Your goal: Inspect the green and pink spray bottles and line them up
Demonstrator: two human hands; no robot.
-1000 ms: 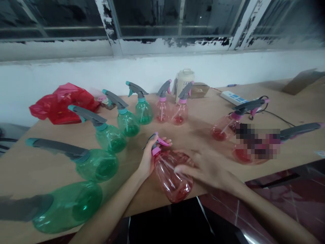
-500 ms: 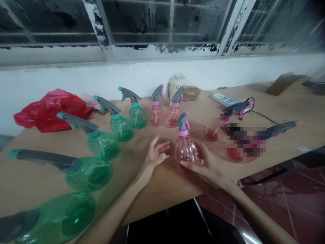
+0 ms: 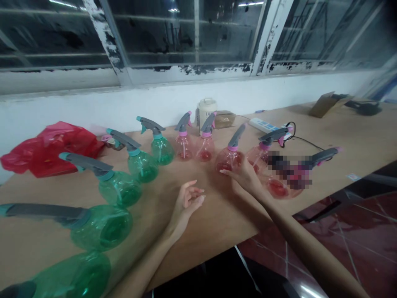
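Observation:
A pink spray bottle (image 3: 228, 158) with a grey trigger head stands upright on the wooden table (image 3: 214, 215), in a curved row with other pink bottles. My right hand (image 3: 245, 177) is wrapped round its lower right side, fingertips at its base. My left hand (image 3: 187, 200) hovers just above the table to the left of it, fingers loosely apart and holding nothing. Two more pink bottles (image 3: 204, 147) stand behind to the left, and another pink bottle (image 3: 261, 151) stands right behind my right hand.
Several green spray bottles (image 3: 119, 188) curve along the left side towards the near table edge. A red plastic bag (image 3: 46, 149) lies at the back left. A white jar (image 3: 206, 109), a power strip (image 3: 263, 124) with a black cable and a piece of cardboard (image 3: 325, 103) sit by the wall.
The pink bottle lay tilted near the table's front edge in both hands; it now stands upright further back in the row. My left hand has let go and drawn back.

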